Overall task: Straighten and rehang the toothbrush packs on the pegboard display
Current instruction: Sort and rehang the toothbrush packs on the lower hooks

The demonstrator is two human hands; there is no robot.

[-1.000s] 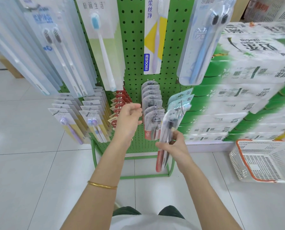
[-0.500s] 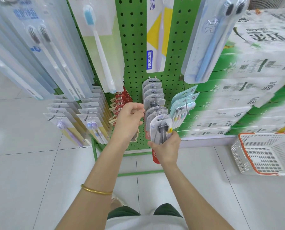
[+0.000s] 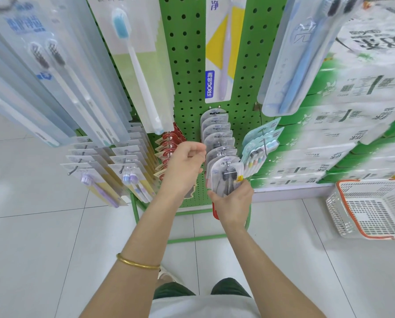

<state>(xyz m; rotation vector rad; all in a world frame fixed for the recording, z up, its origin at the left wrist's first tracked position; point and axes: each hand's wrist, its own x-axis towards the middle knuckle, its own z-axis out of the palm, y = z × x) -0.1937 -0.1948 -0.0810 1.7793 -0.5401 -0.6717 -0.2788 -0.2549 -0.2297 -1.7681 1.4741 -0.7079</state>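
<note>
A green pegboard (image 3: 187, 65) carries rows of toothbrush packs on hooks. In the middle hangs a row of grey round-topped packs (image 3: 217, 131). My right hand (image 3: 234, 204) grips the frontmost grey pack (image 3: 226, 176) from below, with the pack's top at the hook's tip. My left hand (image 3: 183, 167) is curled with its fingertips against the left edge of the grey row, and nothing shows inside it. Red packs (image 3: 169, 145) hang just behind my left hand. Teal packs (image 3: 258, 145) hang to the right of the grey row.
Large clear toothbrush packs (image 3: 54, 76) hang overhead at left and another (image 3: 293, 65) at right. Purple-brush packs (image 3: 104, 177) jut out low on the left. Stacked tissue cartons (image 3: 352, 111) stand at right, with a white-and-orange basket (image 3: 371, 210) on the tiled floor.
My right hand lifted a tilted grey pack from lower right up to the front of the grey row. My left hand stayed by the row.
</note>
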